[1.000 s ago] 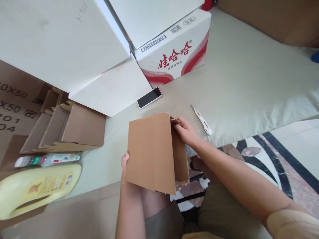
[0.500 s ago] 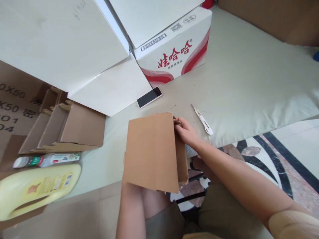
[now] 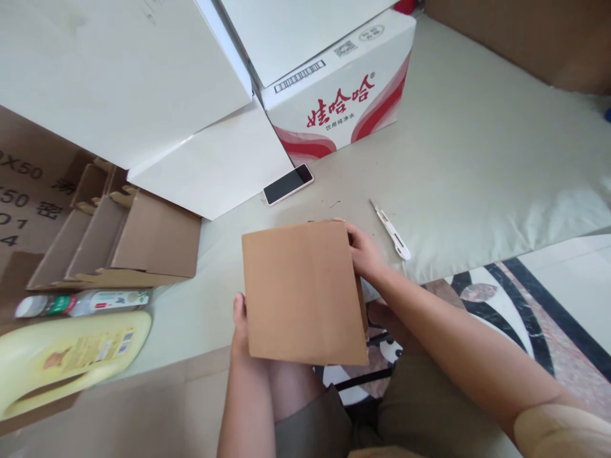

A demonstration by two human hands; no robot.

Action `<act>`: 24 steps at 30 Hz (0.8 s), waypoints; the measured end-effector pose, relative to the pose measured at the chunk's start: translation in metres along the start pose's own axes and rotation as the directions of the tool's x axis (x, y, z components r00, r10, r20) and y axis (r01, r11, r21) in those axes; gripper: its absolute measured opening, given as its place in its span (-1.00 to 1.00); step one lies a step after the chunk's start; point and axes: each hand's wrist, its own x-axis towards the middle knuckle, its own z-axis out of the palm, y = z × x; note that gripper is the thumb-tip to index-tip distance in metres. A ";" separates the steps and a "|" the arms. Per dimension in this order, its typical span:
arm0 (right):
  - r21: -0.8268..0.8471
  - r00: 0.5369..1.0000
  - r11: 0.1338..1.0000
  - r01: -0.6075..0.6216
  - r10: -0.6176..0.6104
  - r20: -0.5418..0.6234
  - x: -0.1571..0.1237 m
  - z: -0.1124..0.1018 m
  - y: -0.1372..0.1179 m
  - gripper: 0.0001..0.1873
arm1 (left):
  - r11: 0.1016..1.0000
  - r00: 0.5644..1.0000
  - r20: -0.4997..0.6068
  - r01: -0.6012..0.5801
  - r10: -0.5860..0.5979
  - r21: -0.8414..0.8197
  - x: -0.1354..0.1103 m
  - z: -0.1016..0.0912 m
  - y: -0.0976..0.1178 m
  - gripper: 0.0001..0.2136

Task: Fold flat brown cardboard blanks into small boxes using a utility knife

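A plain brown cardboard box (image 3: 305, 294) is held up between my hands, one broad face turned towards me. My left hand (image 3: 240, 324) grips its lower left edge, the thumb showing and the other fingers hidden behind the cardboard. At the upper right edge my right hand (image 3: 365, 253) is closed on the box, its fingertips out of sight behind the side. A white utility knife (image 3: 391, 230) lies on the pale cloth to the right of my right hand, blade pointing away. Beyond the box, a phone (image 3: 288, 184) rests flat with its dark screen up.
White cartons (image 3: 205, 165) and a red-and-white water carton (image 3: 344, 95) stand at the back. On the left are folded brown cardboard pieces (image 3: 157, 235), a plastic bottle (image 3: 86, 301) and a yellow jug (image 3: 81, 356). Pale cloth (image 3: 491, 146) covers the surface. Patterned floor (image 3: 529, 305) shows at right.
The box has turned so its broad face points more squarely at me, and its open right side is now mostly hidden. My left thumb has come into view. My right hand has shifted slightly right.
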 end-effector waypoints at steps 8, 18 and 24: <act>0.067 0.998 0.998 0.009 -0.005 -0.060 -0.004 -0.006 -0.012 -0.69 | 0.988 0.997 0.022 -0.082 0.080 0.134 -0.012 0.023 0.020 -0.61; -0.092 0.928 0.947 0.307 -0.277 0.248 -0.002 -0.007 -0.005 -0.70 | 0.949 0.944 -0.120 -0.314 0.309 -0.024 0.003 0.066 0.024 -0.58; -0.126 0.851 0.852 0.508 -0.473 0.227 -0.003 -0.010 -0.007 -0.76 | 0.906 0.905 -0.122 -0.418 0.407 -0.074 0.012 0.059 0.024 -0.62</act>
